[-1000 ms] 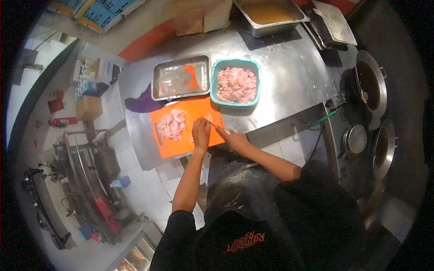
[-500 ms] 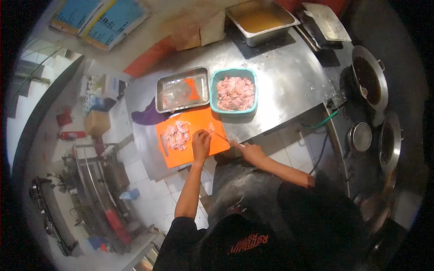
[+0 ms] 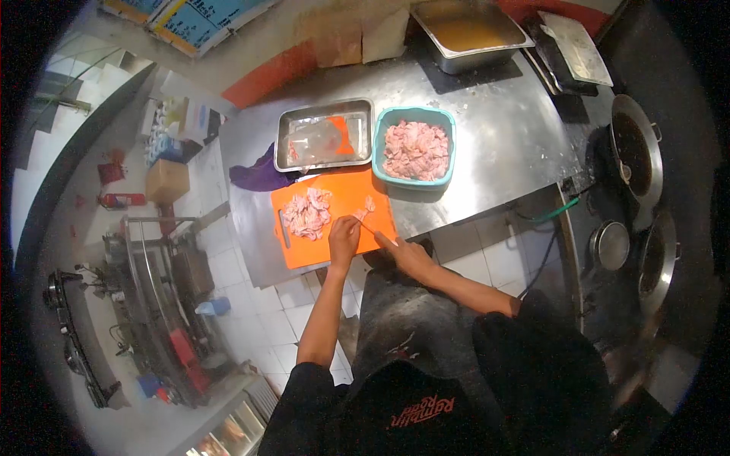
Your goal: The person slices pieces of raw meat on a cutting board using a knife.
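Observation:
An orange cutting board lies at the front of the steel table. My left hand is closed at the board's middle, fingertips pinching a small piece of raw pink meat. My right hand grips a knife at the board's right front edge, its thin blade pointing toward my left fingertips. Another small scrap of meat lies just beyond them. To the left on the board rests a pile of raw pink meat. Behind the board stands a turquoise tub filled with similar meat.
Beside the tub is a shallow steel tray, with a purple cloth by it. A deep steel pan of brownish liquid stands at the back of the steel table. Woks are on the right.
The view has shifted, so the table sits slightly higher and further right. The knife and my left fingertips stay close together over the board, and the small scrap shows more clearly beyond them.

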The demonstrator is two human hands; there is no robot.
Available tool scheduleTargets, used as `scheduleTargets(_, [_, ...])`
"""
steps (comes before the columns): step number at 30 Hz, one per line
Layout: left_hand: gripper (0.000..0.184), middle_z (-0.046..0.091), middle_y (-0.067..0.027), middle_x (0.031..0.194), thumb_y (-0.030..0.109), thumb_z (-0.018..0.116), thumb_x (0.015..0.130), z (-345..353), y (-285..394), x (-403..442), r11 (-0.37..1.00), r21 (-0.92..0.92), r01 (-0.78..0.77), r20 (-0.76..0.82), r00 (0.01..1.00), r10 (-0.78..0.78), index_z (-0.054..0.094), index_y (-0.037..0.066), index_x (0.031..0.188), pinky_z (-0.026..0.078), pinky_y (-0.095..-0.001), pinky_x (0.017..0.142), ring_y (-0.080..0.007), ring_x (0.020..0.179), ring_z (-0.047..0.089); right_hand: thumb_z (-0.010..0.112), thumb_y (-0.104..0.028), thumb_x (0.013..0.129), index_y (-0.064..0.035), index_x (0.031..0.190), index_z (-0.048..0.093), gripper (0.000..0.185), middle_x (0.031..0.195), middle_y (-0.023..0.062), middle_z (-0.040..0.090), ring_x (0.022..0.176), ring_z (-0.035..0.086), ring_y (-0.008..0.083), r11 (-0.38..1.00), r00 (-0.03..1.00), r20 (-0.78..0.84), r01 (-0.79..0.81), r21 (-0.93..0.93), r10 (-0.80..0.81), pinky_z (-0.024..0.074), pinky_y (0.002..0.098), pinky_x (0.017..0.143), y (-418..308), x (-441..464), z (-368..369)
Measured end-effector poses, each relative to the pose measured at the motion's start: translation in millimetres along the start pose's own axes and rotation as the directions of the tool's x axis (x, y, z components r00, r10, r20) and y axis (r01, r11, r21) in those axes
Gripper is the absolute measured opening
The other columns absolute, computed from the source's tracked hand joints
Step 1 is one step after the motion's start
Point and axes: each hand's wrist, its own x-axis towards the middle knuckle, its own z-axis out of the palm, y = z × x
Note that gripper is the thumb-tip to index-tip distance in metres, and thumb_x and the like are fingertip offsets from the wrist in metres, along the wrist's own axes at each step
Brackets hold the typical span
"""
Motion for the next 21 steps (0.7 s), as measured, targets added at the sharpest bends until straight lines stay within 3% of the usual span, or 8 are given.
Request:
scheduleTargets(5, [0.009, 0.071, -0.015, 0.097, 0.002, 0.073, 0.087, 0.9, 6.3, 0.7, 1.0, 0.001, 0.02, -0.017, 1.0, -0.02, 0.069, -0.001, 0.095, 0.055, -0.0399, 0.08, -0.0328, 0.09, 0.067, 0.051, -0.002, 0.094, -0.0309, 0.164, 0.025, 0.08, 0.096, 0.026, 0.063, 0.076, 0.069, 0.0448, 0.996, 0.995, -0.078, 0.068, 0.056, -0.063, 0.0558, 0.0537, 0.066, -1.0, 41.8, 21.0])
scheduleTargets(8, [0.009, 0.071, -0.0152, 0.097, 0.002, 0.072, 0.087, 4.4, 8.4, -3.3, 1.0, 0.024, 0.018, -0.038, 0.999, -0.017, 0.069, -0.001, 0.095, 0.055, -0.0405, 0.078, -0.0334, 0.089, 0.068, 0.051, -0.003, 0.095, -0.0278, 0.165, 0.023, 0.079, 0.094, 0.0259, 0.064, 0.076, 0.069, 0.0449, 0.997, 0.994, -0.077, 0.074, -0.017, -0.075, 0.0553, 0.0545, 0.065, 2.4, 31.9, 21.2])
scheduleTargets(13, [0.008, 0.071, -0.0152, 0.098, 0.002, 0.071, 0.088, 4.5, 10.0, -1.2, 0.998, 0.035, 0.05, -0.044, 0.998, -0.048, 0.068, 0.0, 0.095, 0.055, -0.041, 0.077, -0.0336, 0.089, 0.068, 0.051, -0.006, 0.095, -0.0253, 0.165, 0.021, 0.078, 0.094, 0.0257, 0.066, 0.079, 0.069, 0.0455, 0.998, 0.995, 0.093, -0.031, -0.049, 0.035, 0.0561, 0.0527, 0.068, 1.8, 5.8, 15.3])
scheduleTargets(17, [0.007, 0.071, -0.0149, 0.099, 0.002, 0.07, 0.09, 5.4, 4.6, 0.5, 0.997, 0.064, 0.035, -0.064, 0.997, -0.031, 0.068, 0.001, 0.097, 0.056, -0.0399, 0.078, -0.0329, 0.09, 0.068, 0.054, -0.001, 0.091, -0.0316, 0.165, 0.022, 0.086, 0.094, 0.0262, 0.066, 0.08, 0.07, 0.0466, 1.0, 1.0, -0.029, -0.007, -0.003, 0.007, 0.0565, 0.054, 0.069, -2.5, 33.4, 28.2])
scheduleTargets(21, [0.008, 0.071, -0.0151, 0.102, 0.002, 0.069, 0.091, 3.1, 17.5, -6.2, 0.994, -0.006, 0.109, -0.048, 0.993, -0.109, 0.069, 0.001, 0.099, 0.056, -0.0395, 0.078, -0.0321, 0.09, 0.069, 0.054, -0.005, 0.093, -0.0308, 0.165, 0.02, 0.084, 0.094, 0.0253, 0.066, 0.076, 0.071, 0.0423, 0.998, 0.995, 0.081, -0.047, -0.043, 0.051, 0.0589, 0.0522, 0.066, 1.2, 4.7, 23.5])
